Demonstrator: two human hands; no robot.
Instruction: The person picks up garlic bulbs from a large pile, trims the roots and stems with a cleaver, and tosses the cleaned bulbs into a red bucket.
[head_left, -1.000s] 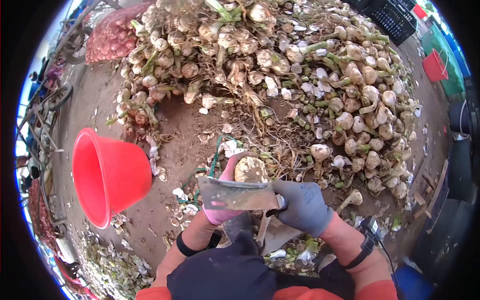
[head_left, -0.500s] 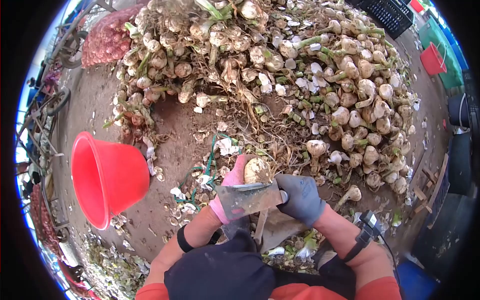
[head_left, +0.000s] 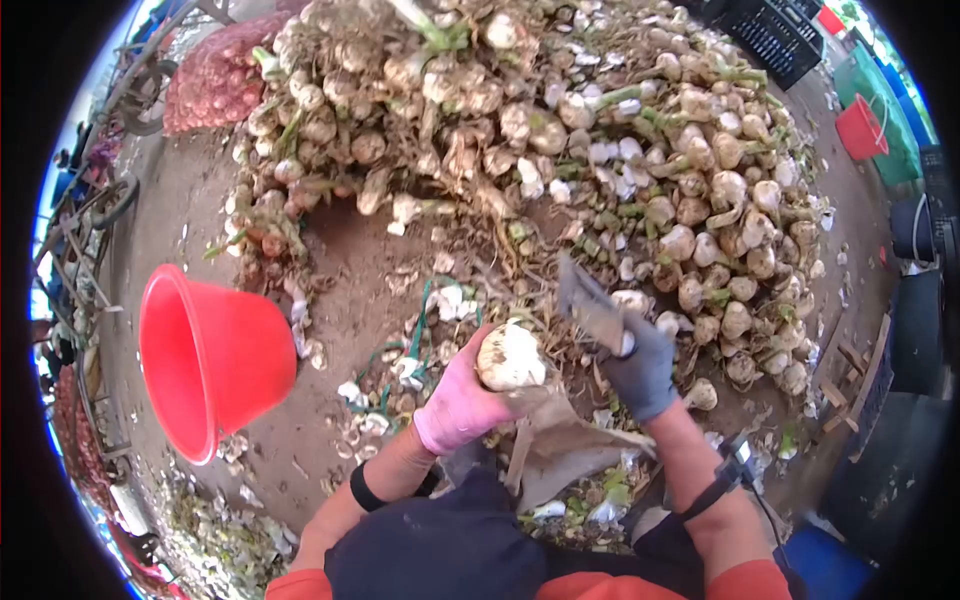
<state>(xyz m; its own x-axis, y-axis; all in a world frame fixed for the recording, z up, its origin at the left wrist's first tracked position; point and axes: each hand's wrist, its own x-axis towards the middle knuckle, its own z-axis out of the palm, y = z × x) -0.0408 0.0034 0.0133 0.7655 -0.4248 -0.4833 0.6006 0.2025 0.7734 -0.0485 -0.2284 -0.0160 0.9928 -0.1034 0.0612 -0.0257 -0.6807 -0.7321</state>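
Heap of garlic [head_left: 720,215]: unpeeled, soil-stained bulbs with green and tan stalks and tangled roots, spread across the ground ahead and to the right.

Tub [head_left: 250,345], red plastic: lying on its side at the left, mouth turned outward; well apart from the hands.

Mesh sack [head_left: 220,85], reddish: filled with round contents, beyond the tub, beside the heap's left edge.

Crate [head_left: 770,45], black, slatted: at the heap's far right.

Bucket [head_left: 858,128], red, with wire handle: right side, in front of a green container [head_left: 905,145].

Cloth [head_left: 560,465], pale, creased: spread below the hands, near the legs.

Right hand [head_left: 640,375], grey glove: fingers closed in a fist round the handle of the cleaver. Glove surface too blurred for any lettering to be read.

Left hand [head_left: 460,405], pink glove: fingers part-open, curved round the left side and underside of one bulb.

Cleaver [head_left: 592,310]: broad, dull, stained blade tilted up and away from the held bulb, screening part of the ground and nearby garlic.

Held bulb [head_left: 510,358]: large, rounded, in the left hand, above the cloth; bright white on the right, brown-stained on the left.

Twine [head_left: 420,325], green: looped on the ground among white skins [head_left: 452,303], just beyond the left hand.
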